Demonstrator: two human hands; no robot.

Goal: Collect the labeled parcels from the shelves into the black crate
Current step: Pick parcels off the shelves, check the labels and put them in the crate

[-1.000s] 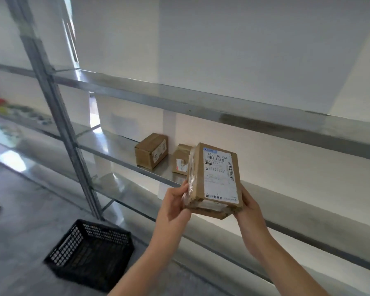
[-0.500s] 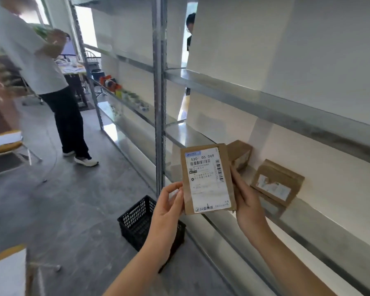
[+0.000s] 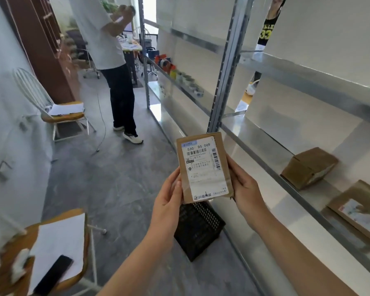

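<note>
Two bare hands hold a brown parcel (image 3: pixel 204 167) upright at chest height, its white shipping label facing the camera. The left hand (image 3: pixel 167 201) grips the left edge and the right hand (image 3: pixel 244 189) the right edge — fingers curled round it. Directly below, on the floor, sits the black crate (image 3: pixel 199 229). Two more parcels (image 3: pixel 308 167) lie on the metal shelf (image 3: pixel 265 167) at right.
</note>
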